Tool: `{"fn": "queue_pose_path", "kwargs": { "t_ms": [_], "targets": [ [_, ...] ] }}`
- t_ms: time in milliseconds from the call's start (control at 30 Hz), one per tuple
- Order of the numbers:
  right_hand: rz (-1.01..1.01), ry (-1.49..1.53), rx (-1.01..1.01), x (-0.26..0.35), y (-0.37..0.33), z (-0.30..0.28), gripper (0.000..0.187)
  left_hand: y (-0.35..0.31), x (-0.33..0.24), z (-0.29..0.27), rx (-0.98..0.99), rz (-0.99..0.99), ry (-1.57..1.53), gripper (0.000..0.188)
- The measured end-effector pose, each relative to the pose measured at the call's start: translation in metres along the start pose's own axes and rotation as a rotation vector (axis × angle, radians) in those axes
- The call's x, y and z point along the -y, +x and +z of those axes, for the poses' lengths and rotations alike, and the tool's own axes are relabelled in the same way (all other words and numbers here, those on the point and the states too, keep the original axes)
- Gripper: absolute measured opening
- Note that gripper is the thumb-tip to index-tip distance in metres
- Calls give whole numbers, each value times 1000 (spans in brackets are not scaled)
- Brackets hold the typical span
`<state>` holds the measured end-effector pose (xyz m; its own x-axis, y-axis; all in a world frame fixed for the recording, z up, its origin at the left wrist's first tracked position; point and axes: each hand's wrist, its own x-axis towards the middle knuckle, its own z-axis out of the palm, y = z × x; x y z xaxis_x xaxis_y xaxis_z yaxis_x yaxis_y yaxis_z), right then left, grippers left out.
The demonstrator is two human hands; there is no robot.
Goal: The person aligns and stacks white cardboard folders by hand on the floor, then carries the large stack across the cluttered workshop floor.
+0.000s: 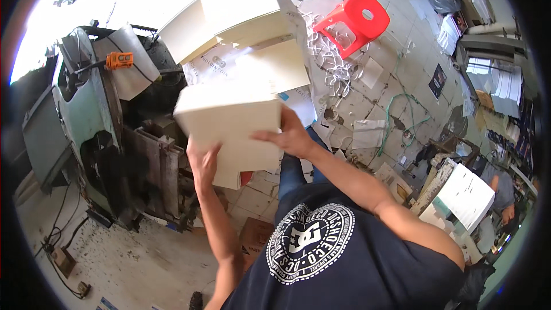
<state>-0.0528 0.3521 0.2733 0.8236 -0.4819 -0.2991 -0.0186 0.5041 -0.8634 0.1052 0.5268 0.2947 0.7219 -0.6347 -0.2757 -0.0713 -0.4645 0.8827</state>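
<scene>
Between my two hands is a thick stack of cream paper [234, 123], raised in front of my body and slightly blurred. My left hand [203, 163] grips its near left edge, thumb lying on the face. My right hand [291, 133] clasps the right side, with the thumb across the paper and the other fingers partly hidden behind it. Just beyond are larger piles of cream sheets [229, 14] resting on printed wrapping paper [215, 63]. Some cream sheets also show below the held stack.
A worn green machine [86, 89] with an orange control box [119, 61] stands at left. A red plastic stool [367, 17], curled paper strips [336, 63] and green cord [396, 100] are on the tiled floor. Another person [498, 186] is at far right beside stacked paper [462, 195].
</scene>
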Motion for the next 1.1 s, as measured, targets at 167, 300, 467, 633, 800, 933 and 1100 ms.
{"fn": "queue_pose_path", "kwargs": {
  "t_ms": [167, 300, 467, 633, 800, 933, 1100],
  "targets": [
    [235, 333, -268, -76, -15, -65, 54, 122, -5, 85, 493, 59, 533, 75],
    [297, 618, -405, -129, 12, -79, 57, 194, 26, 125, 683, 125, 678, 85],
    [196, 747, -497, -155, 60, -85, 66, 205, -1, 138, 544, 270, 782, 78],
    [219, 732, -571, -164, 94, -95, 70, 121, -42, 113, 106, 206, 498, 62],
    [241, 595, -715, -160, 111, -84, 74, 20, 7, 55, -267, -156, -90, 41],
    [299, 514, -734, -159, 106, -92, 64, -32, 108, 34, -603, -425, -240, 46],
    [267, 176, -652, -158, 28, -17, 62, -20, 166, -4, -666, -381, 292, 64]
  ]
}}
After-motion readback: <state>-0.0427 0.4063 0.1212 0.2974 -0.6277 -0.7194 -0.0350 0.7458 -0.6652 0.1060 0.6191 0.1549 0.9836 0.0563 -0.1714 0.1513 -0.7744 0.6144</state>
